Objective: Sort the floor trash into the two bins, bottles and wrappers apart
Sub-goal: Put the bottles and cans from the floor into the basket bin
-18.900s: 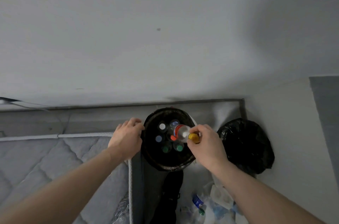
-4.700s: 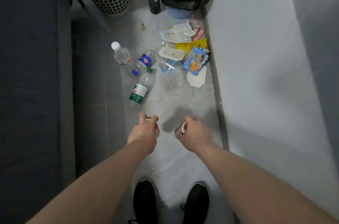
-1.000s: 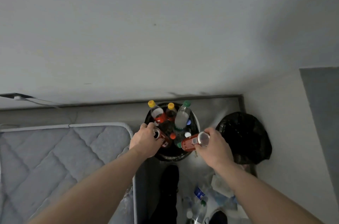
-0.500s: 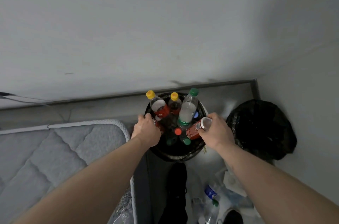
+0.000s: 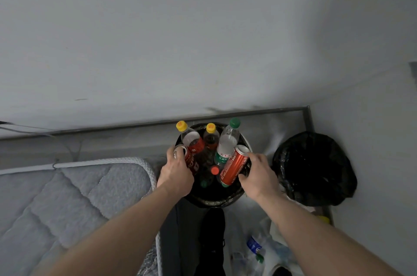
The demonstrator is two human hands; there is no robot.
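Note:
A round bin (image 5: 212, 200) lined with a black bag stands against the wall, packed with upright bottles: two yellow-capped ones (image 5: 191, 138) and a green-capped clear one (image 5: 226, 144). My left hand (image 5: 177, 173) grips a red can (image 5: 190, 160) at the bin's left rim. My right hand (image 5: 259, 176) holds a second red can (image 5: 234, 165), tilted, over the right side of the bin. A second bin (image 5: 313, 167) with a black bag stands to the right, its inside dark.
A grey quilted mattress (image 5: 67, 196) fills the lower left, its corner touching the bottle bin. Loose bottles and wrappers (image 5: 259, 251) lie on the floor at the bottom right. A dark bottle (image 5: 212, 226) stands in front of the bin. Walls close the corner.
Both hands have pushed the red cans further into the bottle bin among the bottles. The view has shifted slightly closer to the bin.

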